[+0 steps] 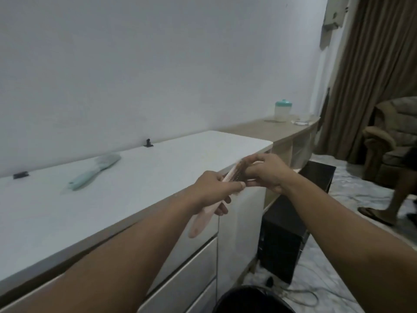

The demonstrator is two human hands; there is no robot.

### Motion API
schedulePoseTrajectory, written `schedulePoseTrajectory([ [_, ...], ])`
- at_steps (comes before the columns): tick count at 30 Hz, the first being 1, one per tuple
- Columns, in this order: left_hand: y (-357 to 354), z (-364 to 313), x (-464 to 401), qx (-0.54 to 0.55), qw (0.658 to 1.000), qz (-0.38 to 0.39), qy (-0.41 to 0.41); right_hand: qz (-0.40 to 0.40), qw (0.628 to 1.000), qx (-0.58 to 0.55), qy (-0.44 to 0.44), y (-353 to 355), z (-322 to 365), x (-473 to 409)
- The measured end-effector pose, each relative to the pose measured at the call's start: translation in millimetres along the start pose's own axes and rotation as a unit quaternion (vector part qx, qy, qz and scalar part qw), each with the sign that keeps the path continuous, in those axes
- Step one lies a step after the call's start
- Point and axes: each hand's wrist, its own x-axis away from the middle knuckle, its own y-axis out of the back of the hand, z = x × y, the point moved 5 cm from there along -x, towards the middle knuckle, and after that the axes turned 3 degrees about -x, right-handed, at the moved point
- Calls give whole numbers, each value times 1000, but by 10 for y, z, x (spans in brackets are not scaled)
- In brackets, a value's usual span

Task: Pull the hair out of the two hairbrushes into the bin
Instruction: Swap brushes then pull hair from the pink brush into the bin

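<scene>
Now the left hand grips the pink brush above the bin, the right hand pinches its hair; the green brush waits untouched on the cabinet.

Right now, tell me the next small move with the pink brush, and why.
Probably pull the right hand away to lift hair free: its fingers are pinched at the bristles of the pink brush, which the left hand holds by the handle. The bin sits below.
</scene>
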Motion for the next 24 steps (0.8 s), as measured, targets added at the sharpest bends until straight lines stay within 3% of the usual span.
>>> schedulePoseTrajectory([
  [6,-572,308,-69,-10,1000,-25,16,-34,996,-78,-35,338,-507,341],
  [12,-1182,699,-84,-18,998,10,61,-81,989,-93,-84,652,-1244,551],
  [18,-1694,1150,-11,-68,991,44,104,-128,978,160,-26,803,-1870,843],
  [24,-2026,1550,129,-115,978,100,145,-69,942,327,4,773,-2397,1062],
])
